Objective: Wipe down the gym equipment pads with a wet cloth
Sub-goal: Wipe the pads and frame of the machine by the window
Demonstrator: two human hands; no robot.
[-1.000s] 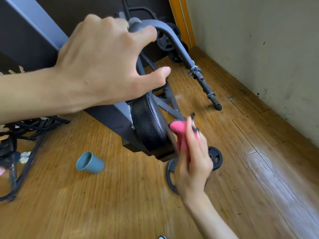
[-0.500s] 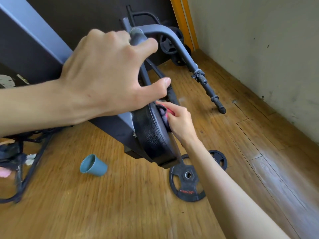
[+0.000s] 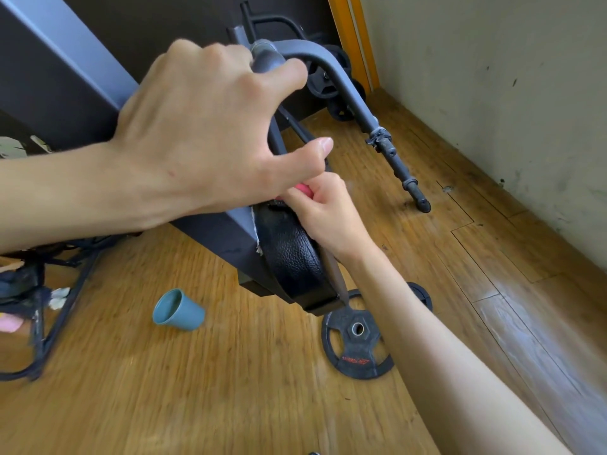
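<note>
Pink cloth (image 3: pixel 303 189) is up at the top edge of the black leather pad (image 3: pixel 289 254) now, bunched in the right hand (image 3: pixel 325 215), fingers curled round it. A second ago that hand was down by the pad's lower end. Left hand (image 3: pixel 210 126) hasn't budged, still wrapped round the grey curved bar (image 3: pixel 328 64). Weight plate (image 3: pixel 356 343) and blue cup (image 3: pixel 179 310) lie on the wooden floor (image 3: pixel 230 405).
</note>
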